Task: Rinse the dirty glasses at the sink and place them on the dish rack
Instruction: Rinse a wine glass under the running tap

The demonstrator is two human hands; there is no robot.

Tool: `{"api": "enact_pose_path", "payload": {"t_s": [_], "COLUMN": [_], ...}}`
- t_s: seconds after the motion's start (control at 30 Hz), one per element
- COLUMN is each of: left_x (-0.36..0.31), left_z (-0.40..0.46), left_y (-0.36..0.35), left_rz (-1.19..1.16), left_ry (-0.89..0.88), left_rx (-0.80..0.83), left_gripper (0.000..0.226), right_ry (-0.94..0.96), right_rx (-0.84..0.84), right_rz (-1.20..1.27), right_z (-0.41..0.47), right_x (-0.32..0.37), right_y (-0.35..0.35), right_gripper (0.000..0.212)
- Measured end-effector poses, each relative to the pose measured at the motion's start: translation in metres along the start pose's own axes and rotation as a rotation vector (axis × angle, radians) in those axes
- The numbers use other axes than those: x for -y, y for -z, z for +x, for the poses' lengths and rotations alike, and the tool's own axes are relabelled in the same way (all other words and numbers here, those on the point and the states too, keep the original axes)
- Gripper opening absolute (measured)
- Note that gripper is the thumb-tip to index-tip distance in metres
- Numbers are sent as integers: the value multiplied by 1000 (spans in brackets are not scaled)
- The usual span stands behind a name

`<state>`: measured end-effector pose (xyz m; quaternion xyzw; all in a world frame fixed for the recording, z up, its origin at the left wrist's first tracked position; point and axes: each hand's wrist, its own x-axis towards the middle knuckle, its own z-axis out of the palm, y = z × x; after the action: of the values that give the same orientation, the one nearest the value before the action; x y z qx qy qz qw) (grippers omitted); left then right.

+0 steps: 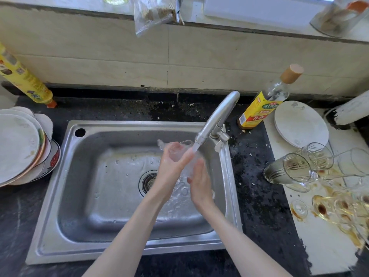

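Over the steel sink [65,176] the person holds one clear glass [177,151] under the faucet [217,118], and water runs down from the spout onto it. The left hand [171,166] grasps the glass with its fingers curled around the side. The right hand [199,180] is just beside, lower and nearer, under the stream; it is blurred by the water and I cannot tell if it grips the glass or only touches it. On the right, on the white board [319,246], lie several dirty glasses [299,170], some tipped on their sides, with brown stains around them. Far from them a white plate [299,124] leans beside a bottle with a yellow label [263,104]. On the left counter stands a stack of used plates [22,146].
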<state>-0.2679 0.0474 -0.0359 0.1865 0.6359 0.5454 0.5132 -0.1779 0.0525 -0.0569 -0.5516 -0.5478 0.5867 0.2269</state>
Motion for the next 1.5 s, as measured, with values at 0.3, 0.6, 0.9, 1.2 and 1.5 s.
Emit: {"api": "enact_pose_path", "payload": {"t_s": [0.3, 0.6, 0.9, 1.2, 1.5], "left_x": [-5, 13, 16, 17, 6], "left_z": [-6, -10, -13, -15, -7], "left_y": [20, 12, 18, 17, 11], "left_rz": [122, 380, 536, 559, 549], "left_ry": [-90, -270, -368, -369, -425], "left_rx": [398, 132, 71, 67, 60], "left_gripper": [66, 70, 67, 69, 66], "right_ry": [-198, -307, -644, -706, -621], "right_rx": [333, 118, -170, -169, -159], "right_rz": [267, 403, 1148, 1111, 1306], "right_z": [18, 31, 68, 75, 73], "right_x": [-1, -6, 10, 10, 46], "right_y": [29, 41, 71, 73, 107], "right_gripper": [73, 28, 33, 11, 35]}}
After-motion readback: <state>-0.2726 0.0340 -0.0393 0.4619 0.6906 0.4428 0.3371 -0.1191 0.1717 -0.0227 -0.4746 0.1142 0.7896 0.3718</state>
